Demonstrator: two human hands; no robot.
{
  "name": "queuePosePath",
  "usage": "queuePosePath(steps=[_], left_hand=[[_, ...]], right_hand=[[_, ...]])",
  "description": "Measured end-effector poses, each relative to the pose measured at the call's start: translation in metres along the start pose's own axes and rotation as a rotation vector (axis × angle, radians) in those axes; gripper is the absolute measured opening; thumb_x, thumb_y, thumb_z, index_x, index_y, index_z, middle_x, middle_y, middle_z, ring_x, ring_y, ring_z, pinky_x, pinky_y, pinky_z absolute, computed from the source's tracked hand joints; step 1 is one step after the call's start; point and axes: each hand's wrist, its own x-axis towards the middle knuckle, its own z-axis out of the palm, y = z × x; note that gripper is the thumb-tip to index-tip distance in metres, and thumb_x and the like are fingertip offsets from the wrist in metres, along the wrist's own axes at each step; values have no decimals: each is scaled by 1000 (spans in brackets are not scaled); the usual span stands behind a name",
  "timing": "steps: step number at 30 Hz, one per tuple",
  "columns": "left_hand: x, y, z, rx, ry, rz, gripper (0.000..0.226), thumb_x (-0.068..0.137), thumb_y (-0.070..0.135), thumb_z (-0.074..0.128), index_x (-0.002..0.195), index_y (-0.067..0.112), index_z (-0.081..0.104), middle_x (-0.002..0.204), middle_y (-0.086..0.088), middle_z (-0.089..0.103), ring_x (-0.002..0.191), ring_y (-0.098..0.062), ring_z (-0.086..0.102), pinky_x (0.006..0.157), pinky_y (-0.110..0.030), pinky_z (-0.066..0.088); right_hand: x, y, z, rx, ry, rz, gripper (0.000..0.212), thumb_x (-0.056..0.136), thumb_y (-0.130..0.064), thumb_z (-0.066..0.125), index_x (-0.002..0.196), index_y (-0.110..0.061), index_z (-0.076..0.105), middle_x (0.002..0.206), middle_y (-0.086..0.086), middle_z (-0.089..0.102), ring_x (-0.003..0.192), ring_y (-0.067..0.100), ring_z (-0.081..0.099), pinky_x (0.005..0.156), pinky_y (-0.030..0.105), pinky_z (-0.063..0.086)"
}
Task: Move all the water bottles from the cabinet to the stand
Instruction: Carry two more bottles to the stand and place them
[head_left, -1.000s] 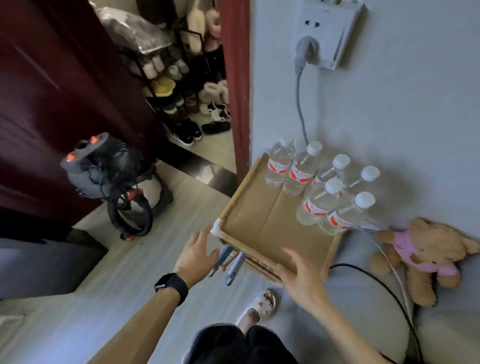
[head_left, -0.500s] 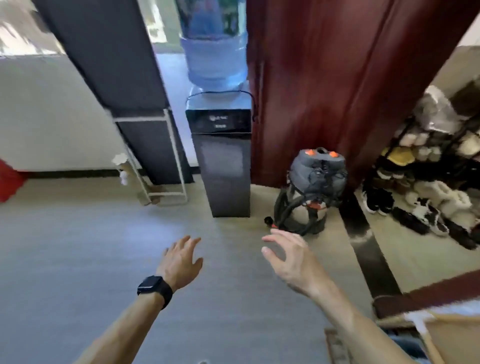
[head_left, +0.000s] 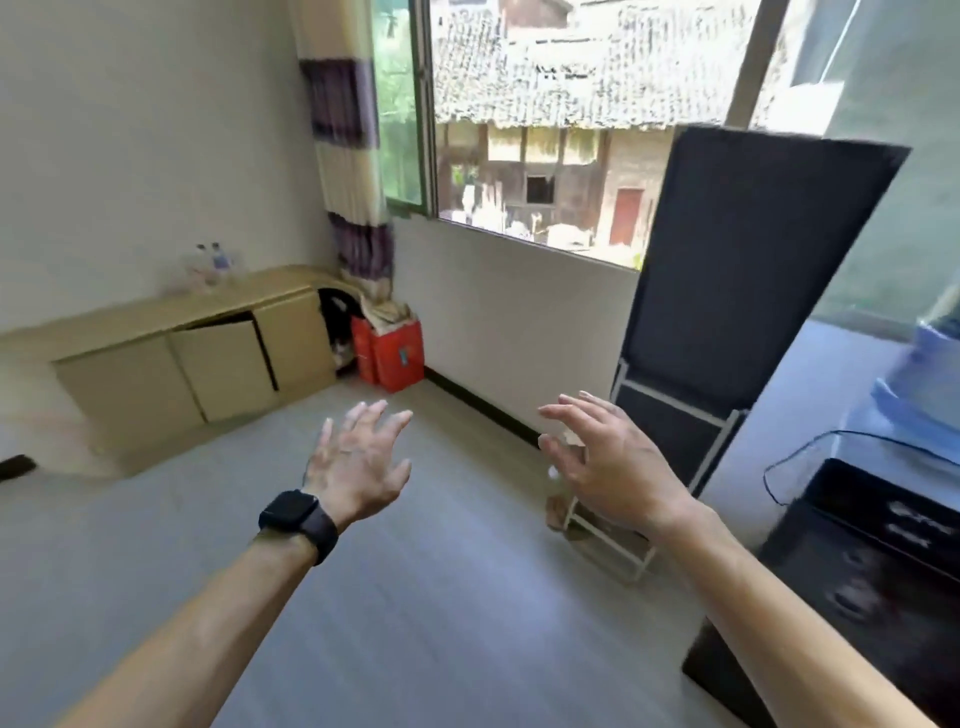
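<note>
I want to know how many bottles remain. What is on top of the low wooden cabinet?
Blurred water bottles stand on the cabinet top, by the wall. Two caps are visible; the exact count is unclear. One door hangs ajar, but the inside is not visible.

My left hand (head_left: 358, 462) and right hand (head_left: 608, 462) hang empty, fingers spread, above the grey floor (head_left: 415, 597); water bottles (head_left: 208, 262) stand blurred on the low cabinet (head_left: 171, 358) by the far wall.

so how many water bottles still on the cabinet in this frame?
2 discernible, blurred: water bottles standing side by side on the cabinet top, far left by the wall. More may sit behind its doors. Both hands are empty.
</note>
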Motion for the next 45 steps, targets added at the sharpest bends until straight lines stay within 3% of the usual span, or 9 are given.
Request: queuePosePath(steps=[5,8,12,17,23,30,37,45], left_hand=[[65,-83,-41,55,91,-116,64,92,51,48,150,37,27,160,-1,24,148,-23,16,118,-51,15],[109,-130,-54,93,129,-163,64,91,52,47,150,36,28,159,-2,26,147,-23,18,117,-52,17],[171,-192,-66,109,113,-271,63,92,52,47,150,39,27,160,0,24,148,-21,17,118,-49,16],[224,-275,-67,117,113,-387,62,92,55,44,150,42,26,160,3,25,147,-19,18,117,-48,19],[275,-388,-66,137,225,-471,54,92,50,48,144,39,41,150,7,42,138,-14,35,111,-39,31],[366,-539,-69,156,226,-503,54,93,51,46,145,39,39,152,7,39,140,-16,32,112,-36,29],[480,-667,-64,148,203,-426,55,94,52,43,147,42,34,154,9,34,142,-15,27,114,-35,25],[621,-781,-27,141,164,-372,56,92,54,43,146,42,35,153,9,35,140,-14,31,115,-36,27]], right_hand=[[123,-41,25,11,43,-198,40,99,-50,46,138,-39,51,150,-12,44,146,7,20,112,17,10],[195,-57,47,18,67,-275,39,100,-49,45,137,-39,51,149,-13,46,146,8,22,115,20,13],[294,-67,77,14,71,-365,39,100,-48,45,138,-39,50,147,-17,47,145,8,24,110,14,9],[417,-99,121,45,57,-439,43,100,-51,42,139,-36,50,147,-14,48,145,9,25,115,25,19],[549,-165,199,81,16,-562,44,99,-50,42,140,-35,51,149,-13,47,146,8,24,118,29,21],[680,-237,285,86,43,-585,45,98,-54,42,139,-36,50,148,-16,46,145,4,22,114,20,13],[811,-275,356,89,67,-537,45,99,-56,39,140,-41,47,149,-21,43,146,0,18,119,31,24],[959,-287,438,69,59,-509,45,98,-55,41,139,-38,50,148,-18,45,146,3,21,118,33,27]])
